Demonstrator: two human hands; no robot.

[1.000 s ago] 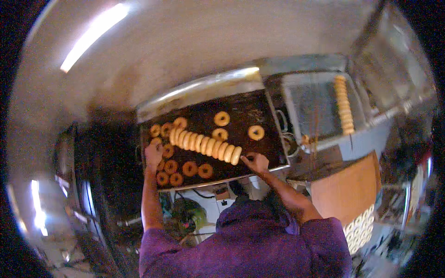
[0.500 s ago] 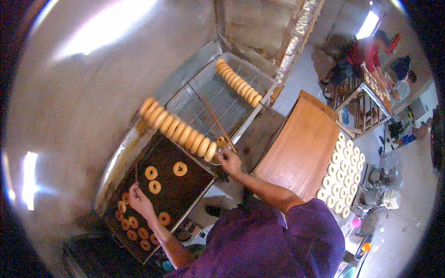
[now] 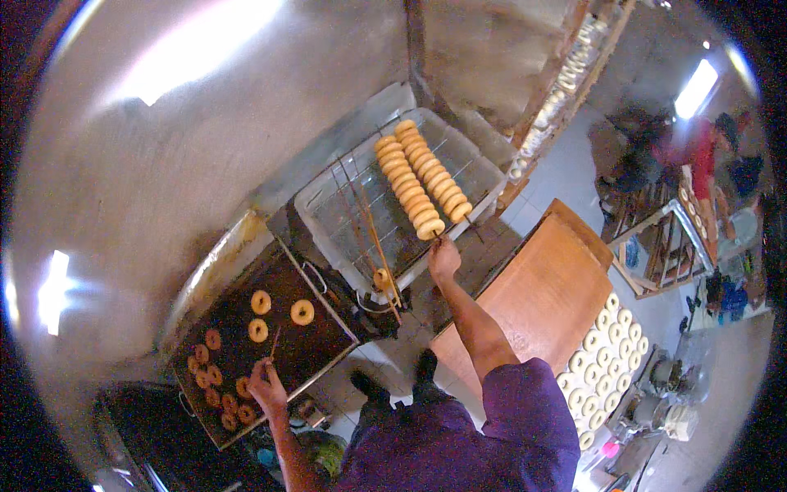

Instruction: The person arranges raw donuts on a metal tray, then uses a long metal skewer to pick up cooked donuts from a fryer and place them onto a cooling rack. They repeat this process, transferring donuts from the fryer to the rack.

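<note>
My right hand (image 3: 444,258) grips the near end of a thin rod strung with a row of golden doughnuts (image 3: 402,182). This row lies over a wire rack in a pale tub (image 3: 307,215), close beside a second strung row (image 3: 434,170). My left hand (image 3: 269,389) is closed on a slim stick (image 3: 275,344), held over a dark pan of frying oil (image 3: 287,283). Several browner doughnuts (image 3: 213,338) cluster at the pan's left, and 3 paler ones, among them a doughnut (image 3: 302,312), float farther up.
Bare sticks (image 3: 369,221) lie across the tub, with a lone doughnut (image 3: 382,279) near their lower end. On the right are a brown board (image 3: 525,287) and many pale raw dough rings (image 3: 604,357). Beyond, a person in red (image 3: 701,156) works by a rack (image 3: 656,246).
My right hand has carried the strung doughnuts from above the pan's far edge rightward onto the tub's rack. My left hand stays over the pan, its stick now tilted right. The view has shifted.
</note>
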